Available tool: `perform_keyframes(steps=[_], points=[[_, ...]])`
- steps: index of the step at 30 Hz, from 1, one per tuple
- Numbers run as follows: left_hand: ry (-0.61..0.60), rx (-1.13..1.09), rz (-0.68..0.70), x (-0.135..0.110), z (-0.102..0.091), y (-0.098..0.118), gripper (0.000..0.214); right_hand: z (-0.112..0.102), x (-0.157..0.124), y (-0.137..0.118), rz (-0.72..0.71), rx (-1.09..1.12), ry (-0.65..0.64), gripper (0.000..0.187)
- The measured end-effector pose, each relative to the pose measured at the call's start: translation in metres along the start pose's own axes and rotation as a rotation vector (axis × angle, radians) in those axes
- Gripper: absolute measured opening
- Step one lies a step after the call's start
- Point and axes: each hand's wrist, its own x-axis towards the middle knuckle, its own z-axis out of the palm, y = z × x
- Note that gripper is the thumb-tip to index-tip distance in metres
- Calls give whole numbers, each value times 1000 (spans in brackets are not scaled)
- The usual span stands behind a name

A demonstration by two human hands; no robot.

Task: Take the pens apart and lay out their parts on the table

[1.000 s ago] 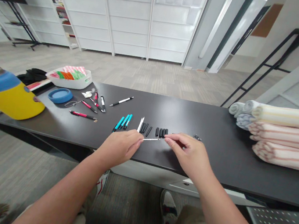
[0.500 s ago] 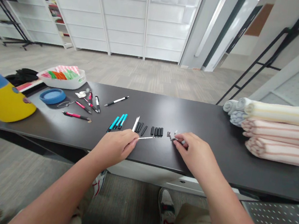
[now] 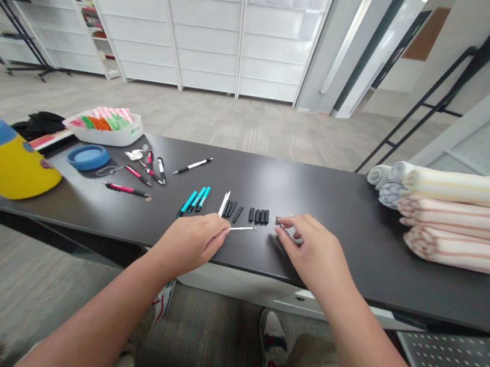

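My left hand (image 3: 191,240) is closed around a thin white pen refill (image 3: 243,229), whose tip points right, low over the dark table. My right hand (image 3: 318,248) has thumb and forefinger close together beside some tiny dark pen parts (image 3: 277,220). Whatever is between those fingertips is too small to make out. Between the hands, short black sleeves (image 3: 258,216) stand in a row. Left of them are narrower black tubes (image 3: 232,211), more white refills (image 3: 224,204) and teal pen barrels (image 3: 195,201).
Red, black and white pens (image 3: 137,175) lie to the left, near a blue round lid (image 3: 88,157). Behind is a white basket (image 3: 114,138); a yellow and blue container (image 3: 5,165) stands far left. Rolled striped towels (image 3: 468,218) are stacked at the right of the table (image 3: 339,191).
My right hand has shifted slightly left over the tiny parts, its fingertips now covering some of them. The left hand keeps the refill almost in place.
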Motion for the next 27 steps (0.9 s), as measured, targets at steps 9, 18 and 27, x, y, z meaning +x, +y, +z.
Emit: perform_keyframes(steps=[9, 18, 27], points=[[-19, -71, 73, -2, 2, 4, 26, 12, 1, -33, -291, 78, -115, 21], [135, -39, -91, -3, -1, 3, 21, 9, 2, -29, -199, 95, 29, 19], [186, 261, -614, -1, -11, -4, 26, -2, 4, -17, -54, 85, 140, 17]])
